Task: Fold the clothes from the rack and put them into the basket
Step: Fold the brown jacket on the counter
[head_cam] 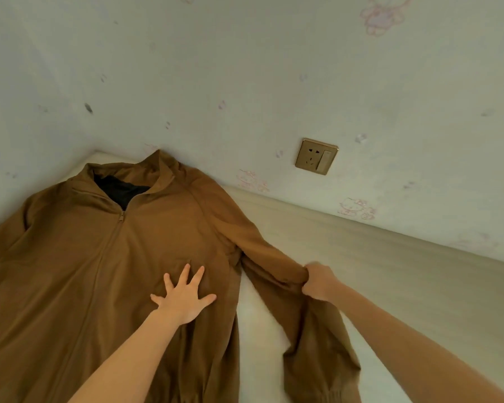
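A brown zip-up jacket (79, 266) lies face up and spread flat on a pale surface (259, 321), collar toward the wall. My left hand (185, 298) presses flat on the jacket's chest with fingers spread. My right hand (317, 282) grips the jacket's right-side sleeve (312, 347) around its middle, bunching the fabric; the cuff hangs toward the bottom edge. No rack or basket is in view.
A white wall with faint cartoon prints rises just behind the jacket. A gold wall socket with a switch (316, 156) sits on it to the right. A pale wooden ledge (390, 248) runs along the wall's foot.
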`<state>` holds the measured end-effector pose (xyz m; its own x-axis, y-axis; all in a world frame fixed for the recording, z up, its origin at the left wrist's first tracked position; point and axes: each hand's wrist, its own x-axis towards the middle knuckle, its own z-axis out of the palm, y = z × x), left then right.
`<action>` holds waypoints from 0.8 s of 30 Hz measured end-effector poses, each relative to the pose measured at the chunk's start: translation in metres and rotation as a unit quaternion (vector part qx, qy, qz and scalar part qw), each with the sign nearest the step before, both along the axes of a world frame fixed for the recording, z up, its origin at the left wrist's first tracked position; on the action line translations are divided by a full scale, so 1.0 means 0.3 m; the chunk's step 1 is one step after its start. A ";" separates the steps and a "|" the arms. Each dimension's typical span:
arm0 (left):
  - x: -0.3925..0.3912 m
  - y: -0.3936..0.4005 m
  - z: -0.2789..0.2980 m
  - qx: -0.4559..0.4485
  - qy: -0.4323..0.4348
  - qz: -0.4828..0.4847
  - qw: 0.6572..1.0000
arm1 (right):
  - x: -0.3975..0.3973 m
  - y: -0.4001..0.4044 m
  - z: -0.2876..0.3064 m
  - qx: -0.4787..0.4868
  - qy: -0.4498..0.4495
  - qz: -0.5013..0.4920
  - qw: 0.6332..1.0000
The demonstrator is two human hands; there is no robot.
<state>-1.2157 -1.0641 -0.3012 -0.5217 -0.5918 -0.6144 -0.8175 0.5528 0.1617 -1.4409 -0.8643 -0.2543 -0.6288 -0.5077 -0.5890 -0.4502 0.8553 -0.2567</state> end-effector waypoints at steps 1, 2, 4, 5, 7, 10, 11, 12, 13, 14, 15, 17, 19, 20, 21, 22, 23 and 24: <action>-0.012 0.005 0.002 0.001 -0.005 0.003 1.000 | -0.068 0.009 0.057 -0.013 0.053 -0.028 0.998; -0.019 0.007 0.002 0.003 -0.009 0.009 1.000 | -0.125 0.011 0.117 -0.025 0.097 -0.051 0.994; -0.036 0.019 0.005 0.011 -0.010 0.011 1.000 | -0.200 0.020 0.237 -0.064 0.174 -0.078 0.980; -0.050 0.030 0.008 0.014 -0.008 0.008 1.000 | -0.219 0.030 0.284 -0.086 0.213 -0.075 0.970; -0.071 0.051 0.007 0.014 -0.005 0.005 1.000 | -0.212 0.054 0.327 -0.108 0.301 -0.039 0.947; -0.090 0.075 0.008 0.005 -0.010 0.005 1.000 | -0.175 0.120 0.289 -0.085 0.363 -0.007 0.928; -0.095 0.078 0.008 0.000 -0.012 0.008 1.000 | -0.169 0.150 0.254 -0.070 0.361 -0.009 0.930; -0.099 0.080 0.008 -0.005 -0.013 0.012 1.000 | -0.167 0.180 0.214 -0.043 0.350 -0.012 0.936; -0.101 0.082 0.010 -0.013 -0.014 0.014 1.000 | -0.165 0.213 0.167 -0.001 0.326 -0.017 0.945; -0.104 0.084 0.012 -0.027 -0.016 0.011 0.999 | -0.166 0.247 0.113 0.048 0.283 -0.030 0.957; -0.106 0.089 0.015 -0.047 -0.020 0.000 0.999 | -0.164 0.283 0.057 0.095 0.217 -0.051 0.970; -0.112 0.094 0.022 -0.099 -0.020 -0.033 0.994 | -0.160 0.344 -0.028 0.158 0.080 -0.098 0.979; -0.136 0.091 0.026 -0.139 0.007 -0.056 0.989 | -0.168 0.391 -0.062 0.164 0.017 -0.152 0.975; -0.151 0.084 0.029 -0.149 0.039 -0.056 0.986 | -0.179 0.404 -0.068 0.144 0.015 -0.181 0.973; -0.175 0.080 0.029 -0.152 0.080 -0.054 0.984 | -0.194 0.421 -0.072 0.120 0.018 -0.214 0.969; -0.199 0.074 0.029 -0.149 0.121 -0.052 0.980 | -0.207 0.431 -0.069 0.094 0.021 -0.251 0.963; -0.228 0.070 0.026 -0.141 0.149 -0.060 0.977 | -0.219 0.442 -0.070 0.068 0.017 -0.295 0.953; -0.257 0.070 0.022 -0.130 0.159 -0.076 0.976 | -0.227 0.453 -0.071 0.039 0.007 -0.351 0.935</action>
